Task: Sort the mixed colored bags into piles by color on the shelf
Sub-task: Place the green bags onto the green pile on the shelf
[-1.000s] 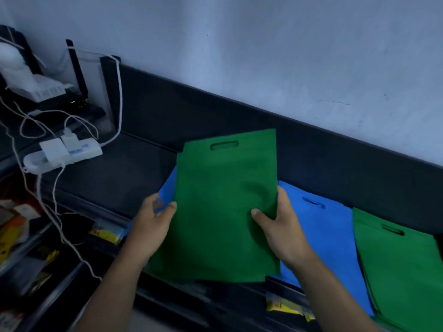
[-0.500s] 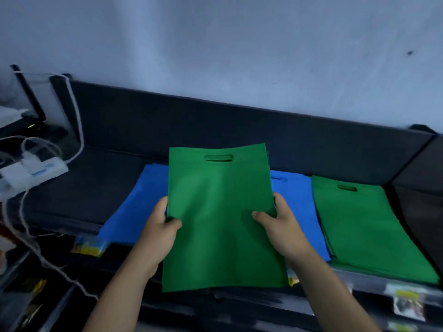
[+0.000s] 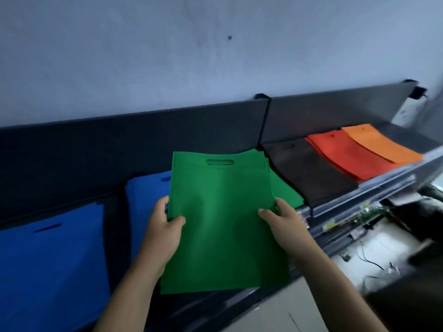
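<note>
I have the green bag (image 3: 223, 224) pinched at its side edges, left hand (image 3: 163, 232) and right hand (image 3: 285, 226) each gripping it, over the green pile (image 3: 286, 190) on the shelf (image 3: 359, 188). I'd lower it flat and square its edges to that pile. Blue bags (image 3: 143, 195) lie just left, black bags (image 3: 311, 173) just right, so sideways room is tight.

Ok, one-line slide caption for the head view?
Both hands, left and right, hold a green bag over the green pile on the shelf.
</note>
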`<state>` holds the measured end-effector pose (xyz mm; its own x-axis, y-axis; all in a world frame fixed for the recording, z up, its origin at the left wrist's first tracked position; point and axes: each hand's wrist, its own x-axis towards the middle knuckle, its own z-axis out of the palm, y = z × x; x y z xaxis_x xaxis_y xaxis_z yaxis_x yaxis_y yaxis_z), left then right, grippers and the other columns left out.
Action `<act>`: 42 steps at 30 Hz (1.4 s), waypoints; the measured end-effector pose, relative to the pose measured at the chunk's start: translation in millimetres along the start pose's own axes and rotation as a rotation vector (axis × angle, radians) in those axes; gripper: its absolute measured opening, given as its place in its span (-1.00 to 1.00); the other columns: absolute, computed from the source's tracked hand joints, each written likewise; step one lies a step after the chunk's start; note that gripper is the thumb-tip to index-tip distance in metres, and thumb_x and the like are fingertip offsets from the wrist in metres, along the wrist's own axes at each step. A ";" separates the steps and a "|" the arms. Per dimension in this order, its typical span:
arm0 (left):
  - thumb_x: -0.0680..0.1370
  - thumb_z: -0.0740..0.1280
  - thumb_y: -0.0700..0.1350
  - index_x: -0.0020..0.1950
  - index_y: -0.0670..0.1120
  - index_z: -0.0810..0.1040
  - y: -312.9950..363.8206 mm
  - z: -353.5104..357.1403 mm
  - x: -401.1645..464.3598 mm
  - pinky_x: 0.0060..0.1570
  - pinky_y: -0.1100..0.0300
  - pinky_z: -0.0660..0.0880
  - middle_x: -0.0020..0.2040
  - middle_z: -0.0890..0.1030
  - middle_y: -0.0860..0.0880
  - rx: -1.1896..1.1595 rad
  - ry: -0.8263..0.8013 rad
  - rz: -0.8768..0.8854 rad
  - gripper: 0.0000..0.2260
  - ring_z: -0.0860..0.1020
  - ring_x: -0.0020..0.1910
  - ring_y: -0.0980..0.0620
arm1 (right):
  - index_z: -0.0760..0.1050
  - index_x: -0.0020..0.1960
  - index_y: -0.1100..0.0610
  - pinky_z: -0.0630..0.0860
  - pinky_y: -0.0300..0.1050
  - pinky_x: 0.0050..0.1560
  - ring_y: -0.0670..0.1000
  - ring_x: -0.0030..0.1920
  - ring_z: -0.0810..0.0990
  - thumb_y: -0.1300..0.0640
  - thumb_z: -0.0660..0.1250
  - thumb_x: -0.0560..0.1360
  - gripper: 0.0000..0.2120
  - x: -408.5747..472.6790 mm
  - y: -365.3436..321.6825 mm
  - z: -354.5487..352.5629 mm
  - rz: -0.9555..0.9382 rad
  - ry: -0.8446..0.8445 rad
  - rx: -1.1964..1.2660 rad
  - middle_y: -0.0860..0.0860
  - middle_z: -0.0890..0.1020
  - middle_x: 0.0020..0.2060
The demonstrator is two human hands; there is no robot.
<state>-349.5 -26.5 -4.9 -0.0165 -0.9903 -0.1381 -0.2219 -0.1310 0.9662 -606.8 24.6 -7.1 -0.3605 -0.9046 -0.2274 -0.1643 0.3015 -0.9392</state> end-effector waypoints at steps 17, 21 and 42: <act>0.66 0.25 -0.24 0.31 0.15 0.56 18.8 159.1 31.4 -0.08 0.25 0.53 0.01 0.68 0.15 0.029 0.065 -0.064 -0.66 0.64 -0.07 0.14 | 0.53 0.40 -0.07 0.75 0.06 -0.02 0.03 -0.02 0.78 0.27 0.26 0.67 -0.62 129.5 27.5 -133.4 -0.048 -0.074 0.011 -0.02 0.73 0.13; 0.66 0.28 -0.18 0.55 -0.01 0.41 11.2 180.0 39.1 0.41 -0.02 0.42 0.44 0.51 -0.02 0.021 0.162 -0.121 -0.56 0.51 0.34 0.02 | 0.55 0.37 -0.06 0.74 0.07 0.02 0.04 0.02 0.77 0.30 0.26 0.67 -0.62 165.7 30.6 -147.3 -0.065 -0.131 -0.011 -0.02 0.73 0.12; 0.69 0.20 -0.18 0.50 0.06 0.45 9.3 196.0 62.2 -0.55 0.25 0.23 -0.42 0.41 0.06 0.098 0.280 -0.179 -0.62 0.24 -0.57 0.17 | 0.37 0.55 0.23 0.51 -0.06 -0.39 0.10 -0.28 0.64 0.30 0.26 0.68 -0.56 243.3 19.9 -110.4 -0.187 -0.243 -0.366 -0.17 0.56 -0.13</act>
<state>-543.7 -80.1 -47.1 0.2961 -0.9281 -0.2256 -0.2901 -0.3125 0.9046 -799.2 -156.3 -52.8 -0.0758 -0.9846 -0.1578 -0.5339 0.1738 -0.8275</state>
